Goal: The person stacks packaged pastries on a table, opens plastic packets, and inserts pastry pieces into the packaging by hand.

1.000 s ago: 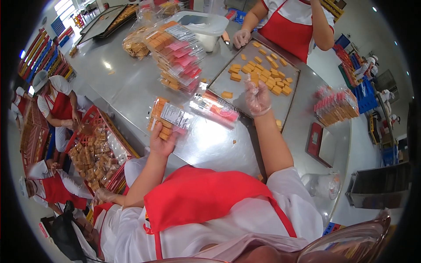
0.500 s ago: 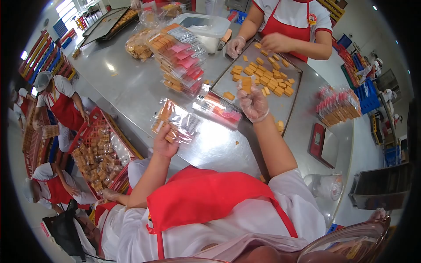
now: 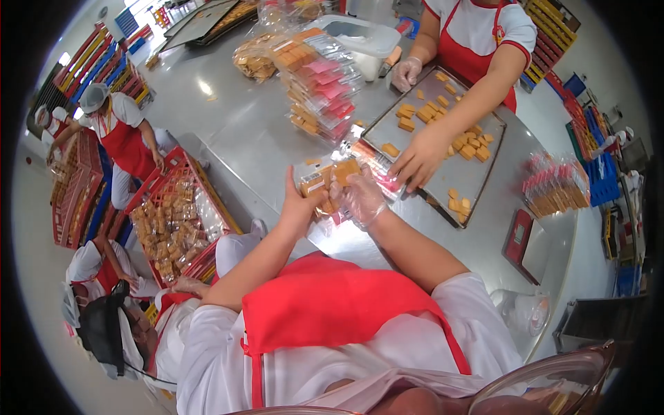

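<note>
"Where is the clear plastic packet of golden-brown biscuits sitting?"

"The bare left hand is holding it left of the flat grey metal tray, thumb and fingers pinching its side."

"And the right hand?"

"Wearing a clear glove, it's pinching a small golden biscuit block against the packet."

"Farther out?"

"A co-worker's bare hand is reaching over the tray's left edge, fingers spreading; a tall stack of pink-labelled clear packets is standing left of the tray."
</note>
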`<state>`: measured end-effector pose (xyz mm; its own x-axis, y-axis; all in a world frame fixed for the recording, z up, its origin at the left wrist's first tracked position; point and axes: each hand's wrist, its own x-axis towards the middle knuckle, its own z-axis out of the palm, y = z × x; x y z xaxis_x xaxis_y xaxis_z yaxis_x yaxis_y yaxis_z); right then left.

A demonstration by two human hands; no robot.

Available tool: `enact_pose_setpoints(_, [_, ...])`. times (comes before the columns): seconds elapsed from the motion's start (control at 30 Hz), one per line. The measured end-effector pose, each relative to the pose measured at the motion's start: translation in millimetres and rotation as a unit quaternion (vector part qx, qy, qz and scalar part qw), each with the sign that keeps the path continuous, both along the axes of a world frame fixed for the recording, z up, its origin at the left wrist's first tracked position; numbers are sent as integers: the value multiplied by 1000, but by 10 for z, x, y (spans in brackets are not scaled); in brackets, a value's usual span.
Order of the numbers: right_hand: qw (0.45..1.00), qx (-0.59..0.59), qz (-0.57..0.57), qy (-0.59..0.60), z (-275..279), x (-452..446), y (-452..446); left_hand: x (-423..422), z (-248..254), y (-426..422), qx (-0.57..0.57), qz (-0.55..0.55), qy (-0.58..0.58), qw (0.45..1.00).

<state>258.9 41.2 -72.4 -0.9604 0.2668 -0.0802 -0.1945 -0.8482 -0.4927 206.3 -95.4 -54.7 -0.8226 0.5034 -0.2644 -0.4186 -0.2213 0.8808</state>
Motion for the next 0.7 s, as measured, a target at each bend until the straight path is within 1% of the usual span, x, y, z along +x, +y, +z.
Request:
enact_pose_setpoints(0.03, [1000,-3,-1,-9,14,12,0,-29,-23,-42,-96,69,174,978])
enact_pose_setpoints(0.07, [1000,-1,2,-12,-15,-2,5,-113,-26,-64,-188,131,342,911])
enact_pose_setpoints(0.1, [1000,2,6,-14,-42,-18,19,-182,-16,-79,-222,128,447,857])
enact_pose_setpoints(0.13, [1000,6,9,-17,-66,-24,17,-249,4,-92,-253,138,544,788])
enact_pose_setpoints(0.2, [999,7,-2,-33,-21,-13,-3,-319,183,-99,-213,43,629,747])
enact_pose_setpoints(0.3, [999,16,-9,-39,-29,-7,-14,-370,230,94,-177,-23,652,737])
enact_pose_setpoints(0.4, [999,33,-20,-29,-30,1,-42,-381,251,160,-205,-15,689,695])
enact_pose_setpoints(0.5, [999,20,-24,-25,-45,26,-129,-394,154,136,-218,-21,684,695])
enact_pose_setpoints(0.6, [1000,-5,-18,-24,-76,33,-201,-460,16,89,-160,-48,630,758])
enact_pose_setpoints(0.7, [999,-22,-23,-38,-52,35,-253,-495,-16,59,-132,-60,589,795])
